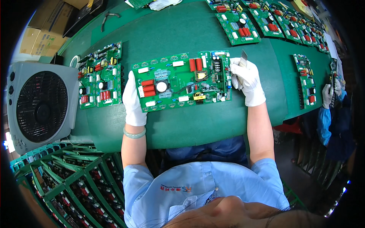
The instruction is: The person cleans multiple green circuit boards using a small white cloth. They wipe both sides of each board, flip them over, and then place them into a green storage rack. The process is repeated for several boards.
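A large green circuit board (178,81) is held level over the green work table. It carries red and white components and a round white-topped part. My left hand (133,100), in a white glove, grips the board's left edge, the thumb side uppermost. At the opposite end, my gloved right hand (248,81) is closed round a knife (243,57), whose flat grey blade points up and away from me. The fingers of that hand are beside the board's right edge; whether they touch it is hard to tell.
A grey box fan (42,110) stands at the left, by two populated boards (100,81). More boards (243,28) line the far right, with one board (306,81) nearer a co-worker's gloved hands (327,95). Green racks (72,178) full of boards stand lower left; cardboard boxes (43,32) sit far left.
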### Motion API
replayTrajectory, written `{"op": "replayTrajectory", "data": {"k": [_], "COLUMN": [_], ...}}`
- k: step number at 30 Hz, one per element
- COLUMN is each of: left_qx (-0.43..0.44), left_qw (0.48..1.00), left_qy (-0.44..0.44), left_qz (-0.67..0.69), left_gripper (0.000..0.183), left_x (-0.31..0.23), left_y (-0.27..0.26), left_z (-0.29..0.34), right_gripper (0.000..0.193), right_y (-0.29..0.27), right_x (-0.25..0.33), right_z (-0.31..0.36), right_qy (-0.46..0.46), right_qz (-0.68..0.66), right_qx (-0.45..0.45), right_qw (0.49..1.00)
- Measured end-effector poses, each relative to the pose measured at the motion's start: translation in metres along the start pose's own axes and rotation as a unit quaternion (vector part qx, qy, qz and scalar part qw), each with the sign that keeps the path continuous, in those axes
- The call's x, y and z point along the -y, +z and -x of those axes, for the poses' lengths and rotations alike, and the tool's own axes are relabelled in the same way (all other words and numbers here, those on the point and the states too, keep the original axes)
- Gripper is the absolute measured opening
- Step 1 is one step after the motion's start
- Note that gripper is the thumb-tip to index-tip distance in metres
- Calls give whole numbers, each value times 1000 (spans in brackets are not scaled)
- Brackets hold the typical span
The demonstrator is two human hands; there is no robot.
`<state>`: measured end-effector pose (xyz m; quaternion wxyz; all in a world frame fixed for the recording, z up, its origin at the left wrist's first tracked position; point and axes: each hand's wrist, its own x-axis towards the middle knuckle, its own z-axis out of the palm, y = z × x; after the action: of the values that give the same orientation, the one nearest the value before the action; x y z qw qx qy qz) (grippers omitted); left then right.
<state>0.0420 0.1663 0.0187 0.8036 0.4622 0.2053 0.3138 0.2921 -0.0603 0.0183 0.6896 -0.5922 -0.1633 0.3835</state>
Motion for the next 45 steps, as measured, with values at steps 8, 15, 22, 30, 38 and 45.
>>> {"op": "replayTrajectory", "data": {"k": [8, 15, 22, 30, 38, 45], "left_qx": [-30, -88, 118, 209, 123, 209], "left_qw": [917, 889, 735, 878, 968, 962], "left_qy": [-77, 6, 286, 133, 84, 73], "left_qz": [-391, -449, -603, -410, -200, -159], "left_gripper": [28, 27, 67, 48, 48, 65], "left_x": [13, 0, 14, -6, 33, 32], "left_y": [-2, 0, 2, 43, 49, 38], "left_z": [-7, 3, 25, 98, 96, 96], "right_gripper": [34, 32, 41, 37, 36, 47], "right_y": [-12, -8, -23, -34, -27, 27], "right_x": [-13, -20, -39, 1, -11, -15], "right_z": [-10, -14, -8, 95, 126, 166], "right_qy": [-18, -40, -109, -19, -120, -349], "right_qz": [168, 254, 276, 33, 126, 574], "right_qx": [-107, -153, -101, -69, -202, 165], "right_qw": [980, 954, 950, 997, 964, 722]}}
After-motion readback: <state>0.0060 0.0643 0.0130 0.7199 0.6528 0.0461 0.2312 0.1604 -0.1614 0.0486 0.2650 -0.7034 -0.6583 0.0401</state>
